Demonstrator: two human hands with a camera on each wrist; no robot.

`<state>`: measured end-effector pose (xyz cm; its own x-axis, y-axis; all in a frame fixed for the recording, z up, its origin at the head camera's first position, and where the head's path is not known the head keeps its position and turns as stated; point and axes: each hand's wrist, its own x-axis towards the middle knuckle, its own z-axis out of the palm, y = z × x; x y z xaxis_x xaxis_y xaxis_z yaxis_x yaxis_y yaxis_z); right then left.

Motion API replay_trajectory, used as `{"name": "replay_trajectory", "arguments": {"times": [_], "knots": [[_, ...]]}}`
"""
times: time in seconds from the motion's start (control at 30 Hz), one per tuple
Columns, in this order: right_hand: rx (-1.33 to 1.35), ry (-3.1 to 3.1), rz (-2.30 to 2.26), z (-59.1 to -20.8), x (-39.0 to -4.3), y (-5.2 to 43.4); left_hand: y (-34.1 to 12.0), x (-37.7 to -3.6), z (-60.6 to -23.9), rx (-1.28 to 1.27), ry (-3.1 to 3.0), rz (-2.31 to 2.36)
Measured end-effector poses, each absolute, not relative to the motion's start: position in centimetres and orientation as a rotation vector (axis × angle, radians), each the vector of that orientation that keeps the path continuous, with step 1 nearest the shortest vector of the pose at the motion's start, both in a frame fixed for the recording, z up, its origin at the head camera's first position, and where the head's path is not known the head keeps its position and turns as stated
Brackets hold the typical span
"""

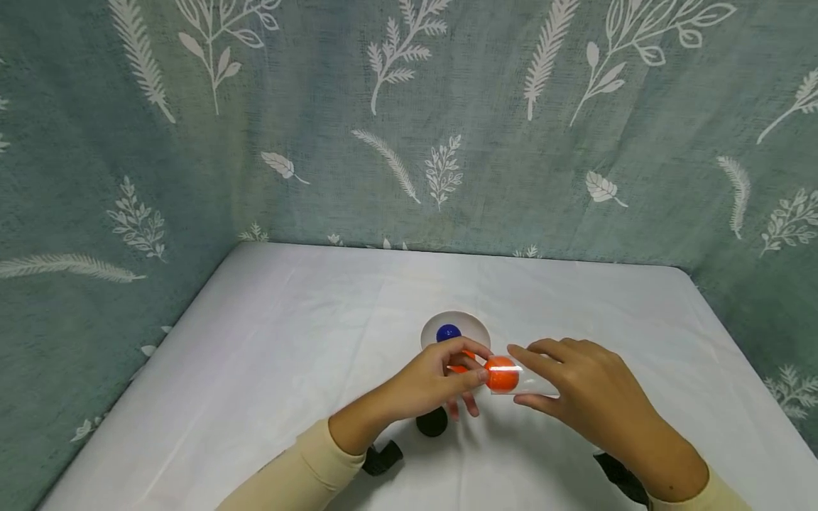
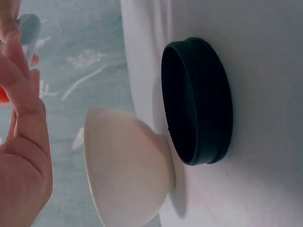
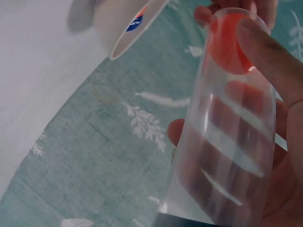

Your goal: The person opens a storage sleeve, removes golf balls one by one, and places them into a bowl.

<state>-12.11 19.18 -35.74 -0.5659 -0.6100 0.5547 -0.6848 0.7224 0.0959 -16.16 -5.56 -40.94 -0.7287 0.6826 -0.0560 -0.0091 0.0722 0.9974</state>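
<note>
My right hand [image 1: 584, 383] grips a clear plastic tube [image 3: 227, 137], thumb along one side and fingers seen through its wall. An orange ball [image 1: 502, 374] sits inside the tube's mouth, on the side toward my left hand [image 1: 441, 380]. Thumb and forefinger of that hand pinch at the ball, right at the tube's rim. The tube's other end has a dark base [image 3: 189, 220]. Behind the left hand stands a white bowl [image 2: 125, 165] with a blue ball [image 1: 449, 331] and something orange in it, partly hidden by the fingers.
A round black cap [image 2: 213, 104] lies on the white-covered table [image 1: 307, 319], nearer to me than the bowl. Dark wrist-worn devices show by the left forearm [image 1: 382, 458] and right forearm [image 1: 620, 477]. Green leaf-patterned cloth [image 1: 409, 177] hangs around the table.
</note>
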Motion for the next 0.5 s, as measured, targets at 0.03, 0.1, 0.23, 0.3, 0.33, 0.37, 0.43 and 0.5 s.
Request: {"name": "replay_trajectory", "arguments": {"times": [0.03,0.1,0.23,0.3,0.33,0.37,0.43,0.5], "knots": [[0.998,-2.349,0.159,-35.6,-12.3,19.1,-5.6,-16.2,-41.0,0.649,1.817,1.716],[1.027,-2.337,0.127,-35.2,-12.5,18.9,-5.7,-16.3,-41.1,0.607,1.787,1.733],[1.068,-2.333,0.063,-34.6,-12.9,18.7,-5.8,-16.5,-41.3,0.537,1.732,1.762],[1.072,-2.344,0.036,-34.3,-13.0,18.6,-5.7,-16.5,-41.4,0.514,1.706,1.783],[1.073,-2.35,0.025,-34.2,-13.0,18.6,-5.7,-16.6,-41.4,0.505,1.696,1.791],[1.073,-2.356,0.016,-34.1,-13.0,18.5,-5.7,-16.6,-41.4,0.5,1.689,1.797],[1.075,-2.359,0.012,-34.0,-12.9,18.6,-5.7,-16.6,-41.5,0.502,1.677,1.803],[1.077,-2.355,0.016,-33.9,-12.9,18.6,-5.6,-16.6,-41.5,0.51,1.666,1.806]]}}
